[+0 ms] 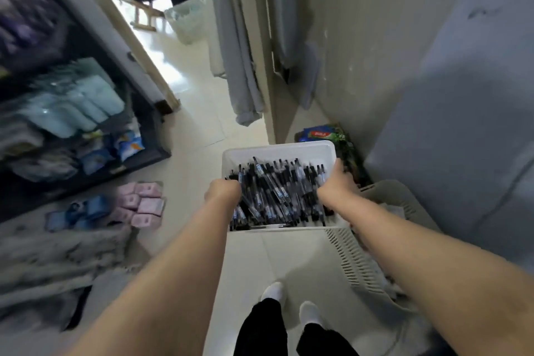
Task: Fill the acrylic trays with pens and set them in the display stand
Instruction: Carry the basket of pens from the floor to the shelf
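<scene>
Over the pale floor (196, 130), between a dark shelf (138, 113) of packaged goods and a slotted basket (355, 263), a white tray (277, 149) heaped with black pens (277, 191) was held before the person. The left grip (222, 189) clasped its left rim, the right grip (336, 182) its right rim, fingers curled over.

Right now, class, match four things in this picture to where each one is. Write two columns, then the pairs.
Things:
1 white bin
2 pens
3 pink packets
4 slatted basket

Places:
A on the floor, to the left
B just right of the bin
C piled inside the bin
D gripped at its sides by the left hand and right hand

Pairs: 1-D, 2-C, 3-A, 4-B
</scene>
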